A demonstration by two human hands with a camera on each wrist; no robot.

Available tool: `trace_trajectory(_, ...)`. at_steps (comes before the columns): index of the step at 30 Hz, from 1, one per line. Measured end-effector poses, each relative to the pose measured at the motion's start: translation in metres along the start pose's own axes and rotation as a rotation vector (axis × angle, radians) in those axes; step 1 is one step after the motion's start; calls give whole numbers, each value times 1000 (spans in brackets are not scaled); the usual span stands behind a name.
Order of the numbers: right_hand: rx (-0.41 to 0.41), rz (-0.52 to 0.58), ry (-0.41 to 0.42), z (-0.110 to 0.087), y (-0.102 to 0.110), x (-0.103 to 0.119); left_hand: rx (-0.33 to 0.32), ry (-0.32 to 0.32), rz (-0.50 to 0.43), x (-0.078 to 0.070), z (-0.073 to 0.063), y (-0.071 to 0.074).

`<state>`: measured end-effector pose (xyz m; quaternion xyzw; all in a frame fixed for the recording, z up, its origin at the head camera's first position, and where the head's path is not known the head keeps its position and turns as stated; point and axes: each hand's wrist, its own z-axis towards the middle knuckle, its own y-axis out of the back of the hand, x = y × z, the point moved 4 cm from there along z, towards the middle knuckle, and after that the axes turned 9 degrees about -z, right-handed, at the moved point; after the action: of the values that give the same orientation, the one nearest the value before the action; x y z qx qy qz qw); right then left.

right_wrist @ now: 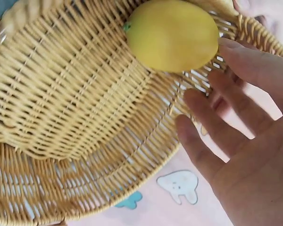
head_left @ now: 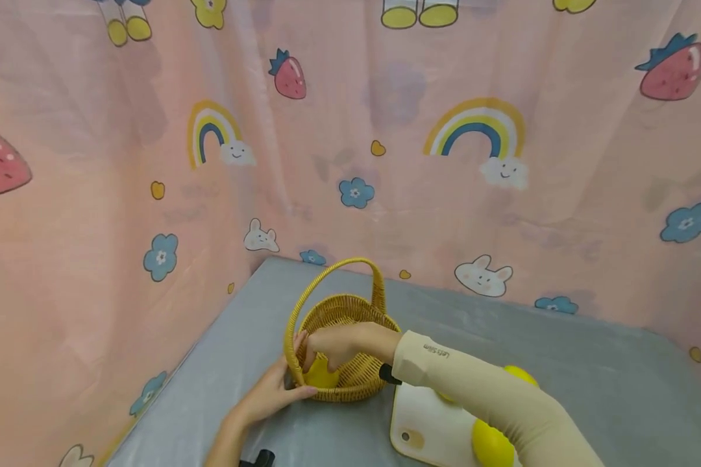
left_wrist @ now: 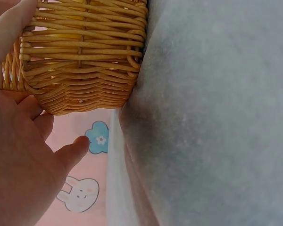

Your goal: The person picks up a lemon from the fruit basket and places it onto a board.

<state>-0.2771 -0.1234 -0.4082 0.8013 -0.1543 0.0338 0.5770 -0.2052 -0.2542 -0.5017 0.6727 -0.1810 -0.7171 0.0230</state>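
Observation:
A wicker basket (head_left: 353,394) with a tall arched handle stands on the grey surface. My left hand (head_left: 264,394) holds its left side by the foot of the handle, thumb at the front rim. Inside lies a yellow lemon (right_wrist: 173,35) with a small green stem end, against the left wall. Reaching in from the right, my right hand (head_left: 343,344) is over the lemon in the head view. The right wrist view shows its fingers apart and loosely bent, one fingertip right at the lemon's end and the others beside it.
Right of the basket lies a white cutting board (head_left: 429,418) with a hole near one corner. Yellow fruits (head_left: 493,446) show around my right sleeve (head_left: 479,383), which partly hides them. A pink patterned curtain (head_left: 350,130) borders the grey table (head_left: 590,370) at the back and left.

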Motion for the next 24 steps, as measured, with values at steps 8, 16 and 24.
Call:
trace_trajectory(8,91,-9,-100,6,-10,-3,4,-21,9,0,1,0)
trace_trajectory(16,52,-60,-132,9,-15,-8,5,-9,-22,0,1,0)
trace_trajectory(24,54,-128,-209,12,-20,-10,-5,1,-2,0,1,0)
